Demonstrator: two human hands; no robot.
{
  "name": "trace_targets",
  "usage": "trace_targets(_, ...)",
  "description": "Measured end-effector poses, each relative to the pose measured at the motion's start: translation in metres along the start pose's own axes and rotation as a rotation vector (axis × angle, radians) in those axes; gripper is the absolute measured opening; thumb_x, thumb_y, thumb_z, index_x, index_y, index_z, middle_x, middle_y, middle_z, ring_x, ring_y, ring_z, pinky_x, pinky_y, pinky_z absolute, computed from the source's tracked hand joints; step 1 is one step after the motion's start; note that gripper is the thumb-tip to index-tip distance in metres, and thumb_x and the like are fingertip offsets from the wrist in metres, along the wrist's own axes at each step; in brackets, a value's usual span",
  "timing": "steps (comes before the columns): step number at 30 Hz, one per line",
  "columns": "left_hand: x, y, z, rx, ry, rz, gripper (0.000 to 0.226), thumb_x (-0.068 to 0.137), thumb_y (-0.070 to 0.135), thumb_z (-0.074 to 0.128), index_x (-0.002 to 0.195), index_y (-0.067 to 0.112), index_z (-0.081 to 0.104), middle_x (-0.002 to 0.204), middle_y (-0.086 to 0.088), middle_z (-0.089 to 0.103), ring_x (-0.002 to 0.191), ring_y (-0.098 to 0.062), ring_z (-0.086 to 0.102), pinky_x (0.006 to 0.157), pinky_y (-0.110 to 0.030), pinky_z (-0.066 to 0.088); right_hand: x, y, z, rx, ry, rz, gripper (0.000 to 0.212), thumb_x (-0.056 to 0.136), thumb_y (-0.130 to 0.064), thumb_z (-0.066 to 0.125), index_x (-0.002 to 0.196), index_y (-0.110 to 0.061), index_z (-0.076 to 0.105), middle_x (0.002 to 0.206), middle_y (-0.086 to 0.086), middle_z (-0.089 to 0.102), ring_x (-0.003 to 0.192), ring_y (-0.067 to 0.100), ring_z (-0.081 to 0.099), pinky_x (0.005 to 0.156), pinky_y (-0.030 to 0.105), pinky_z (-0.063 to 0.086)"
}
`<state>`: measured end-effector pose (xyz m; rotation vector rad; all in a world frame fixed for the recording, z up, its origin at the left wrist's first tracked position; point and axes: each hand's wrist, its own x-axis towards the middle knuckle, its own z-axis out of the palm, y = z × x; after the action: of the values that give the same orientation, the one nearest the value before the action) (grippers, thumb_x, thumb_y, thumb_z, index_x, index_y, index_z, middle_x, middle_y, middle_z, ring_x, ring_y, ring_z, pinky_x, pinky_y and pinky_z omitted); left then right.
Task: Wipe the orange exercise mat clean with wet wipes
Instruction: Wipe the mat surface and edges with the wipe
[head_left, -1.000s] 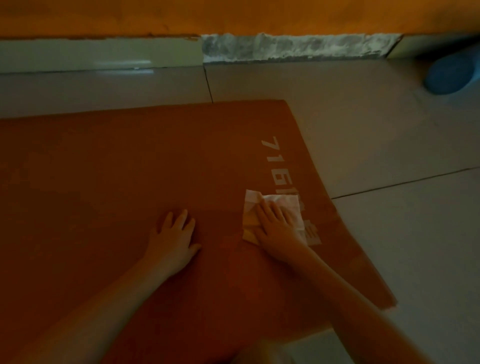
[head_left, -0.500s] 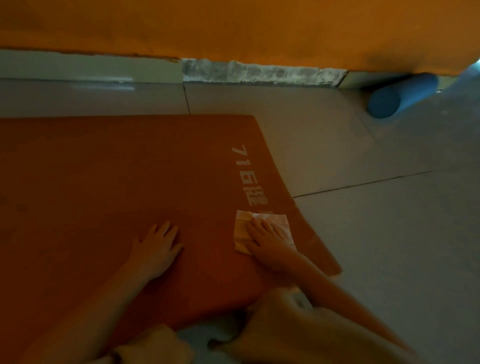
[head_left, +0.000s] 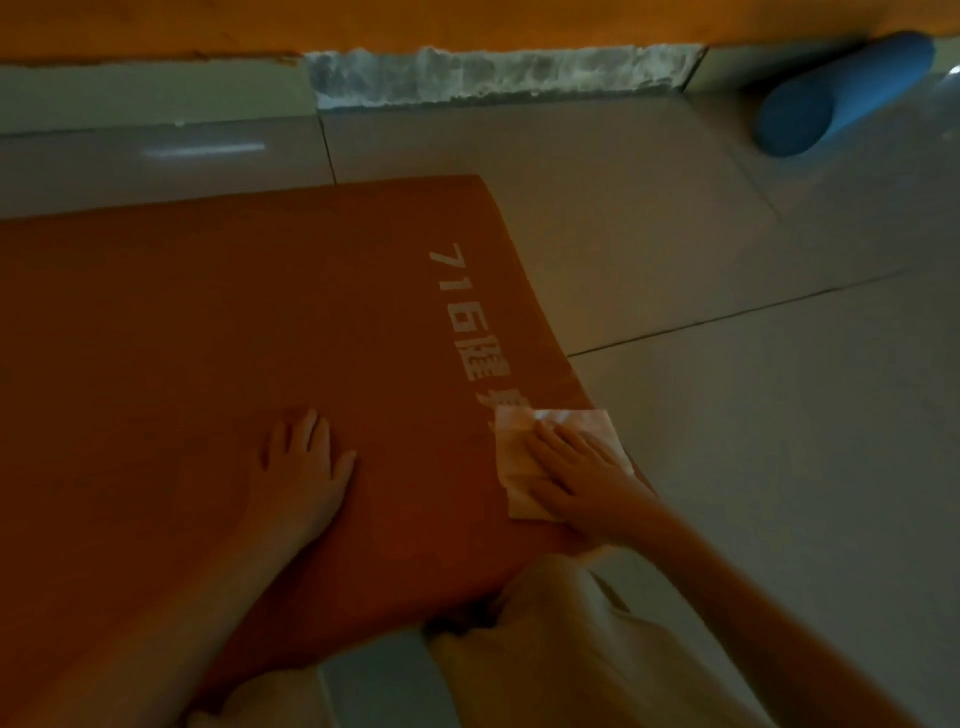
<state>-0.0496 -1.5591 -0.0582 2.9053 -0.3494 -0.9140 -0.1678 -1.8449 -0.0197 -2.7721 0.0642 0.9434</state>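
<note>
Looking at the orange exercise mat (head_left: 208, 338) spread flat on the tiled floor (head_left: 753, 441). Got the left hand (head_left: 304, 467) laid flat on it, fingers straight, holding nothing, just pinning it down. Got the right hand (head_left: 582, 467) flat too, pressing a wet wipe (head_left: 511, 457) onto the mat right at its right edge, just below the white lettering (head_left: 462, 312). Probably thin, floppy foam, light and keen to skate on slick tile, so better to brace with a palm than grab an edge. Reckon on a limp wipe, quick to bunch up; best kept under straight fingers, no pinching. Can't tell how wet.
</note>
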Motion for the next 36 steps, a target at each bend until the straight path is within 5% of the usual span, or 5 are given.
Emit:
trace_targets(9,0.001,-0.003,0.008,-0.011,0.047,0.049,0.06,0.102,0.049,0.016,0.155,0.023,0.005,0.162,0.005,-0.005,0.149,-0.018,-0.007,0.12,-0.044,0.003,-0.032,0.007,0.022,-0.002,0.09,-0.016,0.085,0.077,-0.071,-0.022,0.147,-0.023,-0.013,0.152,-0.006,-0.02,0.139,0.013,-0.023,0.115,0.033,-0.015)
trace_targets(15,0.003,-0.003,0.009,-0.002,0.076,0.045,0.06,0.102,0.048,0.018,0.155,0.022,0.009,0.162,0.004,0.0,0.149,-0.019,-0.003,0.12,-0.043,0.004,-0.002,0.038,0.03,-0.11,0.046,-0.004,0.052,0.099,-0.032,0.02,0.13,0.003,0.042,0.131,0.031,0.052,0.12,0.051,0.049,0.083,0.064,0.05)
trace_targets(21,0.001,-0.002,0.001,0.01,0.067,0.051,0.058,0.103,0.046,0.022,0.154,0.022,0.014,0.162,0.003,0.005,0.149,-0.02,0.003,0.12,-0.043,0.008,0.021,0.028,0.016,-0.137,0.109,0.01,0.116,0.059,-0.067,-0.044,0.153,-0.011,-0.004,0.158,0.009,-0.014,0.144,0.028,-0.018,0.119,0.046,-0.006)
trace_targets(26,0.002,-0.002,-0.003,0.013,0.058,0.055,0.058,0.102,0.047,0.023,0.154,0.023,0.015,0.161,0.005,0.007,0.148,-0.02,0.004,0.12,-0.043,0.011,0.0,0.022,0.009,0.033,0.079,-0.069,0.071,0.084,-0.067,-0.015,0.138,-0.022,-0.024,0.146,-0.006,-0.029,0.131,0.009,-0.031,0.104,0.023,-0.024)
trace_targets(36,-0.001,0.0,-0.007,0.0,0.052,0.074,0.057,0.102,0.045,0.026,0.154,0.021,0.017,0.16,0.003,0.01,0.148,-0.02,0.006,0.12,-0.042,0.011,0.093,-0.018,-0.018,0.033,0.136,-0.084,0.059,0.104,-0.041,0.015,0.154,-0.015,-0.001,0.161,0.005,-0.011,0.147,0.022,-0.01,0.117,0.042,-0.006)
